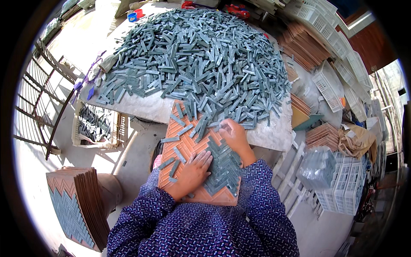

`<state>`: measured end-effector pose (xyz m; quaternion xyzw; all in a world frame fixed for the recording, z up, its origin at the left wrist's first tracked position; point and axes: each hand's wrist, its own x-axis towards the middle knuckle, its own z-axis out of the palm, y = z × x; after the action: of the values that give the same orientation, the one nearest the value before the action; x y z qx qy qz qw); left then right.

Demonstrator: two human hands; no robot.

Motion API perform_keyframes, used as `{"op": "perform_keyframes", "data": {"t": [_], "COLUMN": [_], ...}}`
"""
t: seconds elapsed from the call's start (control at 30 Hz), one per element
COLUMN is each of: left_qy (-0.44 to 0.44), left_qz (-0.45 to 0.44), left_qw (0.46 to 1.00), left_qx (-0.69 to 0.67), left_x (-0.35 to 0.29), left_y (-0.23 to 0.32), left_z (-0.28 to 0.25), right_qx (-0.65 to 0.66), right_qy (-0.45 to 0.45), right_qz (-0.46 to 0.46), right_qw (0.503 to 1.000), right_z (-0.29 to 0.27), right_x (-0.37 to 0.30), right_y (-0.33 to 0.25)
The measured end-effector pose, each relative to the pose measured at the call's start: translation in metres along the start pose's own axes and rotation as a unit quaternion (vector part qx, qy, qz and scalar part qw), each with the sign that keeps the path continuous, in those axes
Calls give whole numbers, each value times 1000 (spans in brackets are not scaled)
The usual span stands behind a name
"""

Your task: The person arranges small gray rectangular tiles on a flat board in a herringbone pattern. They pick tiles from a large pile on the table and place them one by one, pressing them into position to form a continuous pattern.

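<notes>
An orange mould board (171, 147) with herringbone grooves rests in front of me, its far end against the table edge. Dark green stone strips (222, 165) fill its right side in a herringbone pattern. Several loose strips lie across the grooves on the left. My left hand (192, 173) lies flat on the board, fingers stretched out beside the laid strips. Over the board's upper right my right hand (235, 136) has its thumb and fingers pinched together; what they hold, if anything, is too small to tell. A large heap of stone strips (201, 60) covers the table beyond.
The pale table (274, 135) carries the heap. A white crate (77, 128) of strips stands below left, near a stack of boards (87, 201) topped with laid strips. White plastic crates (342, 184) and stacked brown boards (304, 45) stand right. Blue cup (132, 17) sits far left.
</notes>
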<state>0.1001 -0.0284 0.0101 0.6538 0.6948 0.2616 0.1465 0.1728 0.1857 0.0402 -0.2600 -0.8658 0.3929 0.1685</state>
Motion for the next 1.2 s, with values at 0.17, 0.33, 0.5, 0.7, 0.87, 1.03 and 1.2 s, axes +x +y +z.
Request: {"op": "perform_keyframes", "data": {"t": [0.17,0.33,0.5,0.7,0.87,1.03,1.2], "left_qy": [56,54,47,97,176,209,177], "left_qz": [-21,-29,-16,-16,-69,-117,-137], "left_qw": [998,998,998,995,982,971,974], "left_qx": [-7,31,37,15,-8,19,19], "left_x": [31,50,49,38,43,55,60], "left_y": [-4,-17,-17,-14,-22,-34,-40], "left_z": [-9,8,7,-2,-16,-14,-15], "right_qx": [219,295,236,34,-71,-107,-63], "right_qy": [7,50,80,-22,-41,51,48], "right_qz": [100,100,105,-2,-12,-32,59], "right_qw": [971,949,963,999,997,992,995], "right_z": [-10,-7,-6,4,20,31,33], "right_x": [-11,-27,-25,0,0,-20,-27], "right_y": [9,22,18,0,8,-1,1]}}
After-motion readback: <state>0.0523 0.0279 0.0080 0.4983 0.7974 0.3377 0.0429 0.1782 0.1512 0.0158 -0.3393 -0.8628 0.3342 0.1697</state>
